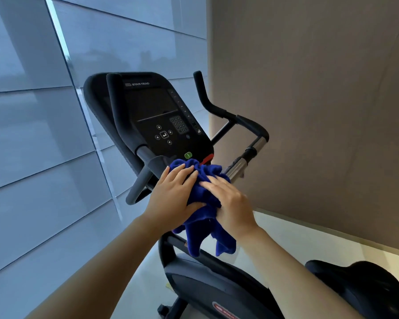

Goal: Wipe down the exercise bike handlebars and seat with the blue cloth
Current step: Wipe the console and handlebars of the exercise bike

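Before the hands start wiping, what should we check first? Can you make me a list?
1. Cloth held: ok. The left hand holds the blue cloth between thumb and fingers, and the right hand rests flat on it.
2. Cloth on the handlebars: ok. It is bunched at the bar just below the console.
3. Loose ends tidy: not ok. They hang down toward the bike frame.
4. Buttons safe: cannot tell. The cloth sits right by the green button.
5. Seat wiped: cannot tell. Neither hand is on it.
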The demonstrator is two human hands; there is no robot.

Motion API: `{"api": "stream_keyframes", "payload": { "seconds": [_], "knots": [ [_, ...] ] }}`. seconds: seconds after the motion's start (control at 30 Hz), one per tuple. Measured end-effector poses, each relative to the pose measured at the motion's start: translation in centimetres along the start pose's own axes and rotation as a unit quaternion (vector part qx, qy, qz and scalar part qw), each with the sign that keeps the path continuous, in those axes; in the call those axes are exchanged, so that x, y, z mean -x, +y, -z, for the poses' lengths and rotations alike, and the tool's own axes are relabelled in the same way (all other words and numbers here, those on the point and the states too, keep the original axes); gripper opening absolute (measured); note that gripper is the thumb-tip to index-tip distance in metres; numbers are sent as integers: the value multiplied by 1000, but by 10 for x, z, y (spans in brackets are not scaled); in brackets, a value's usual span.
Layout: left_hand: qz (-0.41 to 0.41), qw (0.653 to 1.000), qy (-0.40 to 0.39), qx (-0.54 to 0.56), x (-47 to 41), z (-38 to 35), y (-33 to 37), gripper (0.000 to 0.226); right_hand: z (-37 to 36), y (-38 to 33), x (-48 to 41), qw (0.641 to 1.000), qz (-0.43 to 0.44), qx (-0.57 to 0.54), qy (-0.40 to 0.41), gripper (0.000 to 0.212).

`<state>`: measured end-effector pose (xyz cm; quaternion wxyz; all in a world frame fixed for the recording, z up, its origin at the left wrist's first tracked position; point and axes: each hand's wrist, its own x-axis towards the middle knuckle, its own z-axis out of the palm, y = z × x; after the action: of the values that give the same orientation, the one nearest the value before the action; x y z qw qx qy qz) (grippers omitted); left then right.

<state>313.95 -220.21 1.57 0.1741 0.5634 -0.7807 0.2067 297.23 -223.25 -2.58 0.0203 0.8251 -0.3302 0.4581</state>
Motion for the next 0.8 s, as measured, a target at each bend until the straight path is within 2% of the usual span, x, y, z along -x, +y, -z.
{"api": "stream_keyframes", "payload": {
  "seconds": [0.2, 0.43, 0.67, 0.8],
  "knots": [
    [85, 994, -29, -67, -5, -5, 36, 85, 14, 31, -2, 994, 92, -17, -46, 54],
    [207, 972, -19, -109, -18, -18, 87, 75, 30, 68, -9, 985, 115, -75, -102, 55],
    [293, 938, -52, -176, -41, -29, 111, 73, 18, 89, -20, 985, 119, -51, -115, 56],
    [298, 930, -73, -202, -59, -35, 114, 66, 7, 100, -25, 984, 131, 4, -123, 63]
  ]
}}
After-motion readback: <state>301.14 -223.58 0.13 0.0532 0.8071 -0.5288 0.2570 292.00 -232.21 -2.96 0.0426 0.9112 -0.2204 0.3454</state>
